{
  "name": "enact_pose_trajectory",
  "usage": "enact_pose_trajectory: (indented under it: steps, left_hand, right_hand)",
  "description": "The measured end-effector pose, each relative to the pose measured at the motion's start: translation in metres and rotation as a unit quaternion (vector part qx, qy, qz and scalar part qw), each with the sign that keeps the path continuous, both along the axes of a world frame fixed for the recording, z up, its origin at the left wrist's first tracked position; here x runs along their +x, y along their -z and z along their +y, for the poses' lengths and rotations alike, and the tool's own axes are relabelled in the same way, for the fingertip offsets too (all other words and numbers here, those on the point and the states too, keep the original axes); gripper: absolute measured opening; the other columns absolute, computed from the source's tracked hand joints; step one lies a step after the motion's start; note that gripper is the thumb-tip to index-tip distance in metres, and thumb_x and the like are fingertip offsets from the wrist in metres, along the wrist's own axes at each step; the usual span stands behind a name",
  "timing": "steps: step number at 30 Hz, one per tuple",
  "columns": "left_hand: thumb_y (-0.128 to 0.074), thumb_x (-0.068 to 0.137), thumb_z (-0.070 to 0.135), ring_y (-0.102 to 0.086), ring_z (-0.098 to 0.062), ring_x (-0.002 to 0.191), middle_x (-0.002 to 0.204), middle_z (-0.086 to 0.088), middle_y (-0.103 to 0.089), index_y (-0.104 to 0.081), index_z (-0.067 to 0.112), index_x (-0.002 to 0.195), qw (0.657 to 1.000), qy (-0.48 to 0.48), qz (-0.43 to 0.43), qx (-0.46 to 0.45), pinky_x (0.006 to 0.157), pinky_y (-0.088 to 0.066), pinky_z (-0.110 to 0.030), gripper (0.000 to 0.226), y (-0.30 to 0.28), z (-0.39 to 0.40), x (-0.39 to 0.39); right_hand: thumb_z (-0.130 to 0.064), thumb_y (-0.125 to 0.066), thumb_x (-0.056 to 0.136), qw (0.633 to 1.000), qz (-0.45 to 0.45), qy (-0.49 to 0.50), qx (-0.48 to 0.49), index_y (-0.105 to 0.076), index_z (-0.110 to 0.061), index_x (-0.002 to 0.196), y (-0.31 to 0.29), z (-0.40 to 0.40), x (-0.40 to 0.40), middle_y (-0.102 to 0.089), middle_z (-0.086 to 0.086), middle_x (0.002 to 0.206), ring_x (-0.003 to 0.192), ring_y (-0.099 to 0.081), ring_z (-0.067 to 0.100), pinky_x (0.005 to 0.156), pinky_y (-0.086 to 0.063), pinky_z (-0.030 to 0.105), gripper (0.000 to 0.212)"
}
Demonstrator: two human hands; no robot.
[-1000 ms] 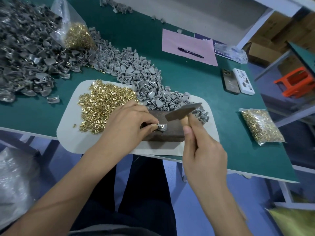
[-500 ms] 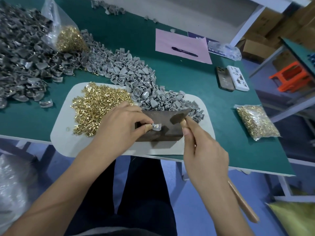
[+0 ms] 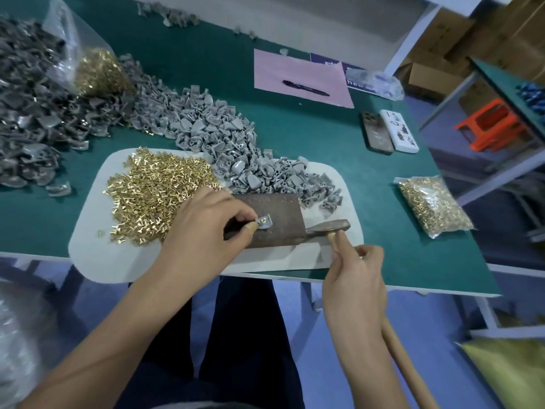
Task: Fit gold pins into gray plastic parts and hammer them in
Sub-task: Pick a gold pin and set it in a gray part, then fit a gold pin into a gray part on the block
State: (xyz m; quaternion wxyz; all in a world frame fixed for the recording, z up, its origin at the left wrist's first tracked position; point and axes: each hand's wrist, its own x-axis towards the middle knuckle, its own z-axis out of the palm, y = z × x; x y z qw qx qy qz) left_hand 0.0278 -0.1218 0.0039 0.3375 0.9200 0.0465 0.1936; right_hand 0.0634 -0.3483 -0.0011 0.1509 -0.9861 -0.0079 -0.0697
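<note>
A small gray plastic part (image 3: 264, 222) is held down on the dark metal block (image 3: 271, 219), which lies on a white mat (image 3: 97, 252) at the near edge of the green surface (image 3: 324, 149). Gold is seen at its top, so at least one pin is judged to be seated in it, though how deep cannot be told. The part is judged to be light and stiff, small enough to skid or tip under a blow, so it is best pinched low at its side edges, with the top left free for striking. The left hand (image 3: 203, 231) is closed in a pinch: the part is gripped at its left edge between thumb and forefinger, with the remaining fingers curled. The right hand (image 3: 355, 278) is wrapped around the wooden handle of the hammer (image 3: 328, 225) just below the head; the head lies low beside the block's right edge, apart from the part. The loose gold pins (image 3: 156, 196) are heaped on the mat just left of the left hand, and are judged to be tiny, hard and slippery, best picked up singly by the shank. A pile of unfitted gray parts (image 3: 250, 160) spills onto the mat behind the block, and a sealed bag of pins (image 3: 433, 205) lies well to the right.
</note>
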Motion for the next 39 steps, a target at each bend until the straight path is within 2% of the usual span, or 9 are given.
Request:
enact_pose_trajectory:
  steps: [5, 10, 13, 16, 21, 24, 27, 32, 39]
  left_hand:
    - [-0.073, 0.087, 0.035, -0.044, -0.010, 0.092, 0.089, 0.019, -0.060, -0.073, 0.032, 0.093, 1.000, 0.006, 0.005, 0.022, 0.078, -0.033, -0.032, 0.007, -0.003, 0.001, 0.000]
    - [-0.072, 0.088, 0.037, -0.045, -0.010, 0.092, 0.089, 0.021, -0.060, -0.073, 0.035, 0.094, 1.000, 0.009, 0.019, 0.014, 0.082, -0.037, -0.034, 0.007, -0.003, 0.002, 0.000]
    - [-0.072, 0.087, 0.037, -0.046, -0.009, 0.092, 0.089, 0.022, -0.060, -0.073, 0.036, 0.094, 1.000, 0.006, 0.023, 0.011, 0.083, -0.037, -0.035, 0.007, -0.004, 0.002, 0.000]
    - [-0.073, 0.087, 0.036, -0.048, -0.011, 0.093, 0.089, 0.022, -0.061, -0.073, 0.035, 0.093, 1.000, 0.002, 0.026, 0.006, 0.084, -0.037, -0.036, 0.006, -0.005, 0.002, 0.001]
    - [-0.073, 0.087, 0.033, -0.048, -0.012, 0.091, 0.086, 0.020, -0.061, -0.074, 0.032, 0.093, 1.000, 0.005, 0.018, -0.015, 0.082, -0.037, -0.033, 0.007, -0.004, 0.003, 0.000]
    - [-0.073, 0.088, 0.032, -0.048, -0.014, 0.091, 0.087, 0.018, -0.061, -0.075, 0.028, 0.095, 1.000, 0.022, 0.013, -0.013, 0.081, -0.042, -0.037, 0.008, -0.004, 0.006, 0.000]
    - [-0.071, 0.088, 0.031, -0.047, -0.012, 0.091, 0.088, 0.015, -0.061, -0.074, 0.024, 0.095, 0.999, 0.030, -0.005, -0.010, 0.080, -0.043, -0.037, 0.010, -0.005, 0.015, -0.006]
    - [-0.071, 0.087, 0.028, -0.048, -0.013, 0.091, 0.089, 0.015, -0.061, -0.073, 0.026, 0.094, 1.000, -0.011, -0.020, -0.009, 0.079, -0.043, -0.036, 0.008, 0.000, 0.046, -0.029]
    - [-0.066, 0.088, 0.026, -0.054, -0.019, 0.088, 0.090, 0.010, -0.064, -0.073, 0.020, 0.094, 0.984, -0.174, -0.037, -0.015, 0.079, -0.048, -0.038, 0.011, 0.014, 0.105, -0.075]
  right_hand:
    - [-0.013, -0.055, 0.098, 0.999, -0.009, 0.025, 0.036, -0.062, -0.028, 0.135, -0.004, -0.016, 0.022, -0.039, -0.002, 0.105, 0.077, -0.051, 0.029, 0.065, -0.039, 0.036, 0.040]
    - [-0.003, -0.058, 0.095, 0.996, 0.026, -0.016, 0.079, -0.068, -0.022, 0.131, -0.013, -0.039, 0.061, -0.050, 0.004, 0.112, 0.100, -0.058, 0.031, 0.087, -0.046, 0.038, 0.042]
    - [-0.007, -0.059, 0.097, 0.996, 0.031, -0.026, 0.082, -0.068, -0.025, 0.131, -0.012, -0.032, 0.069, -0.048, -0.002, 0.109, 0.091, -0.052, 0.019, 0.079, -0.040, 0.031, 0.040]
    - [-0.019, -0.062, 0.099, 0.995, 0.034, -0.039, 0.087, -0.068, -0.034, 0.129, -0.007, -0.015, 0.062, -0.051, -0.004, 0.105, 0.095, -0.055, 0.022, 0.077, -0.046, 0.037, 0.035]
    - [-0.025, -0.067, 0.096, 0.994, -0.084, -0.037, 0.057, -0.072, -0.023, 0.124, -0.007, 0.010, 0.041, -0.060, 0.008, 0.109, 0.102, -0.052, 0.031, 0.085, -0.044, 0.046, 0.028]
    - [-0.020, -0.068, 0.095, 0.967, -0.130, -0.165, 0.144, -0.073, -0.020, 0.117, -0.014, 0.033, 0.025, -0.063, 0.000, 0.107, 0.101, -0.056, 0.025, 0.087, -0.050, 0.046, 0.023]
    - [-0.029, -0.070, 0.094, 0.944, -0.113, -0.284, 0.124, -0.074, -0.025, 0.112, -0.020, 0.063, 0.014, -0.064, -0.008, 0.100, 0.096, -0.055, 0.021, 0.084, -0.047, 0.041, 0.018]
    - [-0.022, -0.075, 0.093, 0.927, -0.079, -0.335, 0.147, -0.078, -0.025, 0.104, -0.020, 0.107, 0.004, -0.068, -0.011, 0.098, 0.093, -0.056, 0.020, 0.080, -0.048, 0.044, 0.012]
    - [-0.020, -0.074, 0.091, 0.898, -0.006, -0.409, 0.161, -0.078, -0.024, 0.100, -0.017, 0.204, -0.010, -0.072, -0.011, 0.097, 0.098, -0.059, 0.021, 0.090, -0.048, 0.046, 0.011]
